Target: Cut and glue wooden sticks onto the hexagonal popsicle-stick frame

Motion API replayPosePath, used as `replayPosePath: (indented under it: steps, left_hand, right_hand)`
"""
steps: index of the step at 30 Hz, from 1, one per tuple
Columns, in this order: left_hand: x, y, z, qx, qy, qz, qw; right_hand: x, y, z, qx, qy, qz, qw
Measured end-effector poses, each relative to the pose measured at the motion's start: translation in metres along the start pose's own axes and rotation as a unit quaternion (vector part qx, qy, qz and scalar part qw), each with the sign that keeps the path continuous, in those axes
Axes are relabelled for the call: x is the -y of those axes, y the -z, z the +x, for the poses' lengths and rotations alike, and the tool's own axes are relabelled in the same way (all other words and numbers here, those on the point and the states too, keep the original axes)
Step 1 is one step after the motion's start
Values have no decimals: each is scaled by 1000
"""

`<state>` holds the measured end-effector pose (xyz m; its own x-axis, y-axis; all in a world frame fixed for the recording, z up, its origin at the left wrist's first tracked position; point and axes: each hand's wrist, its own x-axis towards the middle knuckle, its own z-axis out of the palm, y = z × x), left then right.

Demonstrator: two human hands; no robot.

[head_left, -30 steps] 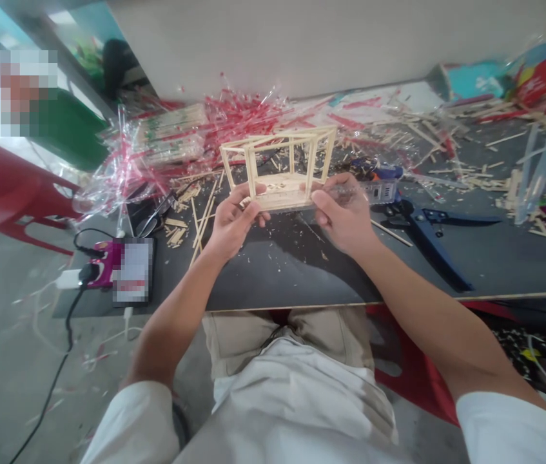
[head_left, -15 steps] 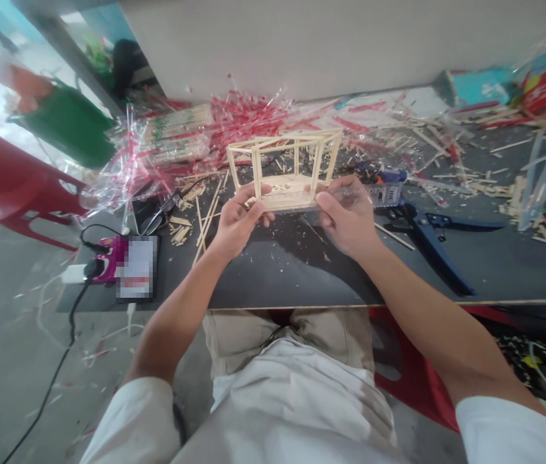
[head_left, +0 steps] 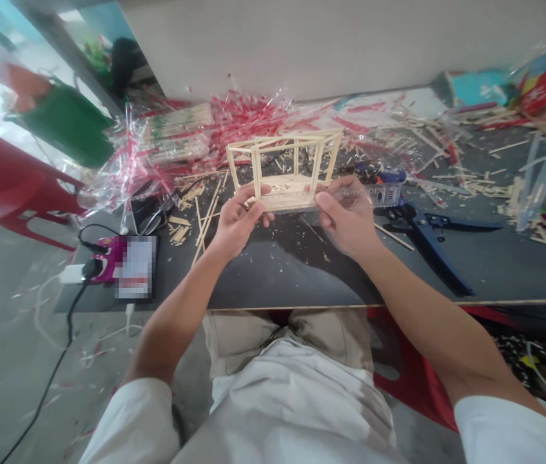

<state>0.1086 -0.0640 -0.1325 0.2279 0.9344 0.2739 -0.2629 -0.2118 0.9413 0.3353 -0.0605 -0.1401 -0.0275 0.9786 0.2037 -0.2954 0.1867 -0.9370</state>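
Over the table I hold up a small house-like model [head_left: 292,185] of pale wooden sticks, with a flat base, upright posts and top rails. My left hand [head_left: 238,222] is closed on its left front corner, thumb toward me. A clear plastic ruler [head_left: 383,194] runs along the front edge of the base and sticks out to the right. Closed at the right front corner, my right hand [head_left: 347,216] pinches the ruler against the model; its rear fingers are partly hidden. Blue-handled cutters [head_left: 434,248] lie to the right of that hand.
Loose sticks [head_left: 207,219] and cut pieces litter the dark table [head_left: 273,283]. Stick bundles [head_left: 180,132] and red-and-clear plastic wrappers [head_left: 253,116] pile up at the back. At the left edge are a phone [head_left: 136,267] and a purple power strip [head_left: 111,258] with cables.
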Motion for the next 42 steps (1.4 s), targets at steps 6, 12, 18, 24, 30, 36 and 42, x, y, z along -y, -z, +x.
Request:
replayPosePath:
  steps: [6, 12, 18, 24, 30, 36, 42]
  left_hand:
    - [0, 1, 0, 3, 2, 4, 1000]
    - [1, 1, 0, 2, 0, 13, 1000]
    - [4, 5, 1, 21, -25, 37, 999]
    - [7, 6, 2, 13, -43, 82, 996]
    - [9, 8, 2, 12, -38, 79, 996]
    - [10, 8, 2, 4, -27, 66, 997]
    - [7, 3, 1, -8, -19, 42, 999]
  right_hand:
    - [-1, 1, 0, 4, 1, 0, 1000]
    - [0, 1, 0, 5, 3, 13, 1000]
    - [-1, 1, 2, 4, -3, 20, 1000]
    - [-4, 1, 2, -7, -9, 20, 1000]
    - [-3, 0, 2, -4, -9, 24, 1000]
    - [-2, 0, 2, 10, -15, 14, 1000]
    - [-1, 0, 2, 6, -15, 19, 1000]
